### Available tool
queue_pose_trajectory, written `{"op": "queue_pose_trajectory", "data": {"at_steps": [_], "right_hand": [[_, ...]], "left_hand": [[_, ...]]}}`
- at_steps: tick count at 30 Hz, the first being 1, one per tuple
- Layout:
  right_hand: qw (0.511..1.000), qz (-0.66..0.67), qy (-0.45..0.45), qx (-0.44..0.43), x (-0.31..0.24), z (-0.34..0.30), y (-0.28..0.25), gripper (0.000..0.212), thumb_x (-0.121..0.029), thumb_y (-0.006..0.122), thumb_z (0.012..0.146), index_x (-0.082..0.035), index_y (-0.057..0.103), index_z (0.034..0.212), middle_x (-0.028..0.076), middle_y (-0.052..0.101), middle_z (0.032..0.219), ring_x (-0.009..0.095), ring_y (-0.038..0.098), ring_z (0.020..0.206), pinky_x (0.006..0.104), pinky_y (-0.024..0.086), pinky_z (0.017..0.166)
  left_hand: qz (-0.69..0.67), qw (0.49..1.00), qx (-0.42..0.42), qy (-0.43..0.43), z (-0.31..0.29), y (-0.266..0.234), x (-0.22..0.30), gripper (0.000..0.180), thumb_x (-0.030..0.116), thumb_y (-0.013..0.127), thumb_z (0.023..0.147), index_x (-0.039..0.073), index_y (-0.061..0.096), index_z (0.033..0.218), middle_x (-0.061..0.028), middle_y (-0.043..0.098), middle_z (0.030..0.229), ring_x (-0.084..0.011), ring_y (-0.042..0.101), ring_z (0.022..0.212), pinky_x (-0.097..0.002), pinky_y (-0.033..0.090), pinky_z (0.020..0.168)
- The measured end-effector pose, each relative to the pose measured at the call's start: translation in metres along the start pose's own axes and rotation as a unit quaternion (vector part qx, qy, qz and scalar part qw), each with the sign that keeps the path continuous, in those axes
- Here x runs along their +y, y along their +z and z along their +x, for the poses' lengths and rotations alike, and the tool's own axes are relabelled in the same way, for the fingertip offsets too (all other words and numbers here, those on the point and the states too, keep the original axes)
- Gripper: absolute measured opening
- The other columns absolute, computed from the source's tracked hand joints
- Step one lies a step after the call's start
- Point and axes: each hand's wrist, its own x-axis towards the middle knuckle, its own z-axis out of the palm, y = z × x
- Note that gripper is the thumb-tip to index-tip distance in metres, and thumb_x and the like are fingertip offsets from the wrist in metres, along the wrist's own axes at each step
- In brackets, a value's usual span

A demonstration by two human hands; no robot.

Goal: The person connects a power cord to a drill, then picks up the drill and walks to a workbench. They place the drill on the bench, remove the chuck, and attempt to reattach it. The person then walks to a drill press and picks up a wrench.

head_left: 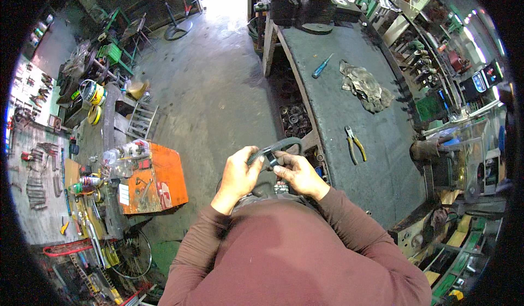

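Note:
A black ribbed hose (pixel 277 145) bends in an arc in front of my body. My left hand (pixel 242 174) pinches one end of it between thumb and fingers. My right hand (pixel 300 176) has thumb and fingers closed around a dark part of the hose near its other end; the exact fitting there is hard to make out. On the dark workbench (pixel 376 177) to the right lie pliers with yellow handles (pixel 356 145), a blue screwdriver (pixel 322 66) and a crumpled grey rag (pixel 367 86). Neither hand touches these.
A large bench vise (pixel 300 6) sits at the bench's far end. To the left stands an orange cabinet (pixel 173 177) with tools on top. Beyond it are a metal rack (pixel 143 119) and a bucket (pixel 93 92). Concrete floor (pixel 210 87) runs between cabinet and bench.

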Motion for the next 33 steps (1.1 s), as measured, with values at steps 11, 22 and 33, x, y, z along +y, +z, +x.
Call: {"op": "queue_pose_trajectory", "data": {"at_steps": [11,22,33], "right_hand": [[0.988,-0.148,0.025,0.027,0.036,0.020,0.012,0.054,-0.020,0.069,0.086,0.013,0.058,0.127,0.029,0.069,0.119,0.030,0.067,0.116,0.0408,0.052,0.099],[0.970,-0.209,0.100,0.072,0.039,0.020,-0.003,0.064,-0.041,0.070,0.084,0.014,0.065,0.115,0.037,0.067,0.114,0.046,0.068,0.107,0.0471,0.052,0.095],[0.931,-0.270,0.019,0.244,-0.031,-0.053,-0.122,0.034,-0.012,0.058,0.082,0.001,0.067,0.112,0.021,0.070,0.103,0.035,0.068,0.097,0.0432,0.054,0.086]], "left_hand": [[-0.088,0.913,-0.218,-0.334,-0.004,0.032,-0.038,0.039,0.032,0.056,0.104,-0.002,0.068,0.089,-0.0123,0.070,0.077,-0.0239,0.067,0.069,-0.0383,0.050,0.063],[0.068,0.980,-0.087,-0.163,-0.006,0.070,-0.051,0.047,0.038,0.059,0.101,-0.004,0.056,0.079,-0.0192,0.058,0.067,-0.0243,0.053,0.063,-0.0428,0.045,0.063],[-0.368,0.806,0.006,-0.463,0.015,-0.003,-0.123,0.027,0.036,0.067,0.100,0.011,0.061,0.090,-0.0024,0.061,0.080,-0.0177,0.055,0.068,-0.0331,0.048,0.066]]}}
